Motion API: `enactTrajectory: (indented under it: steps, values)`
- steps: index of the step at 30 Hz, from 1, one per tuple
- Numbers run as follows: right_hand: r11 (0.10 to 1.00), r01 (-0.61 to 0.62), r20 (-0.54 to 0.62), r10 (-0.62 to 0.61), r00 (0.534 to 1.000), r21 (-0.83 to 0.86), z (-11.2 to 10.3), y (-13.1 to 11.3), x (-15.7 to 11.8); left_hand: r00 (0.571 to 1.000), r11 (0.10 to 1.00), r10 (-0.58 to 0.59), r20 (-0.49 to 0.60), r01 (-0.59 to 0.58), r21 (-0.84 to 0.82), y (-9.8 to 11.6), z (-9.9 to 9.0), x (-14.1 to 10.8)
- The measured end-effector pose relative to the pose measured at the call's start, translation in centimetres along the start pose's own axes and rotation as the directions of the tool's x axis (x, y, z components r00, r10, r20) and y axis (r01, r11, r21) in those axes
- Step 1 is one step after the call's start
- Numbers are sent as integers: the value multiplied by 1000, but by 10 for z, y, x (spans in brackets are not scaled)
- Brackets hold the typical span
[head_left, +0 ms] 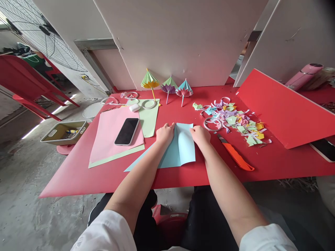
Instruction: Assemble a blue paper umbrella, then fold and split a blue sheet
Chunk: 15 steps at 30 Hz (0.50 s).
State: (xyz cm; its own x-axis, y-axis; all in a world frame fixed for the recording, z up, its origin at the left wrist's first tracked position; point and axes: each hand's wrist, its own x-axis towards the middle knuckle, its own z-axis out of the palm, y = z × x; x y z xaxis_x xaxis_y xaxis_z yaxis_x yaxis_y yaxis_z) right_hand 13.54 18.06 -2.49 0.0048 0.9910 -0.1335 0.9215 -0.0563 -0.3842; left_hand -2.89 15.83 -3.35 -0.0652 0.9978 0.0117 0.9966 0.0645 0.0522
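Note:
A light blue sheet of paper (186, 144) lies on the red table, creased, with its right part lifted a little. My left hand (165, 134) presses on the sheet beside the crease, fingers curled together at its far edge. At the right edge, my right hand (200, 136) is closed with the thumb and fingers on the paper; the fingertips are partly hidden. An orange utility knife (237, 153) rests right of my right hand. Left of my left hand, a phone (127, 131) lies on pink paper (106, 127), with green paper (149, 123) partly beneath.
Three small paper umbrellas (169, 85) stand against the wall at the table's back. Paper scraps (235, 116) and a tape roll (212, 124) spread at right, before a propped red board (285, 108). Another tape roll (148, 104) lies at left, near a white case (134, 107).

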Motion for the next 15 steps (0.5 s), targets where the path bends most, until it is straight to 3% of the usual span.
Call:
enactTrajectory:
  steps: [15]
  values:
    - [997,16,33,-19,999,78,-9,10,-13,1000,1000,-5,-11,5,-14,0,-1,-2]
